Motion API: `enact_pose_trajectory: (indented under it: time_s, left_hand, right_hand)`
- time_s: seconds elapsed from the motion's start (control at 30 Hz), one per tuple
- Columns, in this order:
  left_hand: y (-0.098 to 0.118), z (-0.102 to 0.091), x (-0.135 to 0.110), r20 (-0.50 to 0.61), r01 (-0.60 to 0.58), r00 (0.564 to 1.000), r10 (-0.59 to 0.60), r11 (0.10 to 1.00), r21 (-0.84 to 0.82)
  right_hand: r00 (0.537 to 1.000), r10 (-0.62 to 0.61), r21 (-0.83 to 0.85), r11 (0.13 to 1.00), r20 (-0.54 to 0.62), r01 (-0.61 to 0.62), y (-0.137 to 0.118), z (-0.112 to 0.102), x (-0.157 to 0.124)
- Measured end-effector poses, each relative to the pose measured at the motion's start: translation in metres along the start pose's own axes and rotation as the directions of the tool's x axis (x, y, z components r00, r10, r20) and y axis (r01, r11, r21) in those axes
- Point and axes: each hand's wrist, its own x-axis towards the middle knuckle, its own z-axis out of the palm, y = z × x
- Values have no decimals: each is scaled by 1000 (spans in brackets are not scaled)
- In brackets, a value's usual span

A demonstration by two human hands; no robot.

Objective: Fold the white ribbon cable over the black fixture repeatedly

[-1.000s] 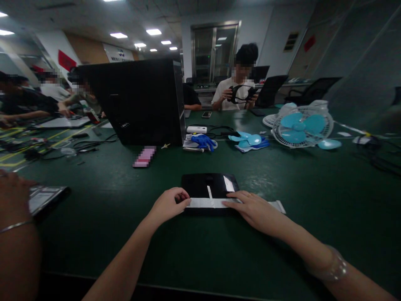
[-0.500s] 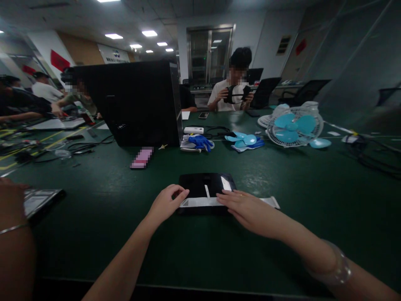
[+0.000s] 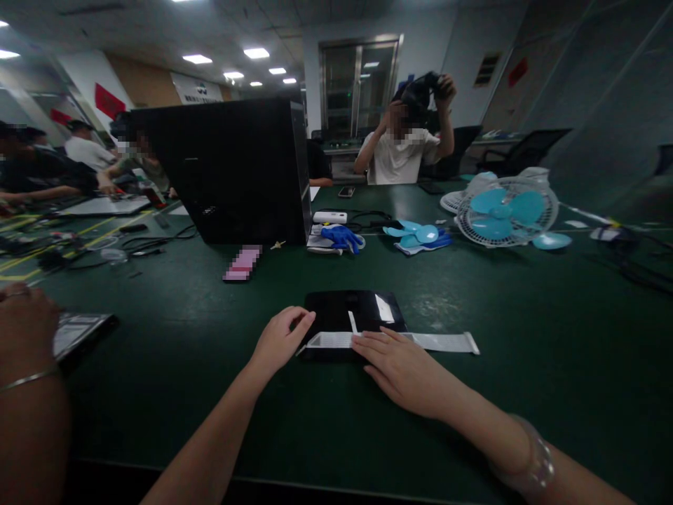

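A glossy black flat panel (image 3: pixel 336 308) lies on the green table in front of me. Across its near part runs a pale flat ribbon cable (image 3: pixel 444 343), its right end reaching past the panel onto the table. A short white strip (image 3: pixel 352 322) stands out from the cable over the black surface. My right hand (image 3: pixel 394 365) rests flat on the cable, fingers stretched out. At the panel's left edge is my left hand (image 3: pixel 284 337), fingers curled and the tips of thumb and forefinger close together; anything between them is hidden.
Beyond the panel are a pink phone (image 3: pixel 242 264), keys (image 3: pixel 277 245), blue gloves (image 3: pixel 341 238), a blue fan blade (image 3: pixel 413 233) and a fan (image 3: pixel 505 210). A large black case (image 3: pixel 236 175) stands behind. A neighbour's arm (image 3: pixel 31 393) and a flat device (image 3: pixel 78 333) are at left.
My right hand has slid left along the ribbon cable, baring more of its right end. My left hand stays at the panel's edge. The person opposite has raised a black headset to their head.
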Motion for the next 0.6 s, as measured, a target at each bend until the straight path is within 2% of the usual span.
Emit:
enact_pose_trajectory:
  time_s: [0.3,0.43,0.6]
  left_hand:
    - [1,1,1,19,5,1000,-6,1000,7]
    - [-1,3,2,17,14,1000,-14,1000,3]
    - [-3,3,3,5,-2,1000,2,1000,12]
  right_hand:
    - [996,-53,-58,997,-69,49,-4,0,3]
    - [996,-44,19,999,-77,45,-1,-1,3]
    - [1000,24,190,982,-19,-20,6,-10,0]
